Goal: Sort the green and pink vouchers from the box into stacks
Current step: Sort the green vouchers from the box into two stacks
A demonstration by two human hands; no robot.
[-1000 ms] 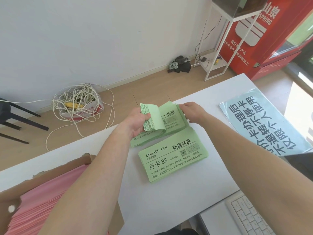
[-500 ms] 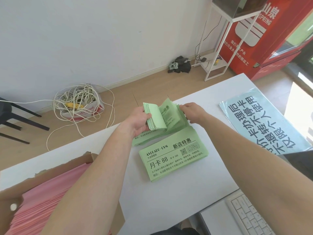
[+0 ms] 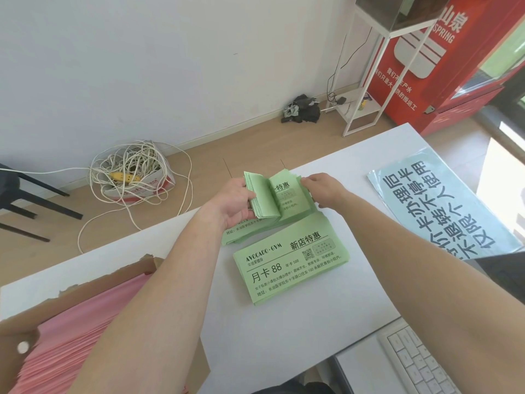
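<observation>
A wad of green vouchers (image 3: pixel 287 194) lies near the table's far edge, its left part folded up and over. My left hand (image 3: pixel 235 203) grips that bent-up bundle. My right hand (image 3: pixel 321 186) pinches the wad's right end. In front of it a flat stack of green vouchers (image 3: pixel 289 265) rests printed side up, untouched. At lower left a torn cardboard box (image 3: pixel 93 282) holds a thick pack of pink vouchers (image 3: pixel 71 331); my left forearm crosses over its right side.
A blue plastic sign (image 3: pixel 443 206) with large black characters lies at the table's right. A white keyboard (image 3: pixel 417 362) sits at the near right corner. Beyond the white table (image 3: pixel 255 336) are a cable tangle (image 3: pixel 133 172), a chair, a white rack and a red machine.
My left hand has bent the left part of the green wad further up and to the right, flipping more vouchers over. My right hand stays on the right end.
</observation>
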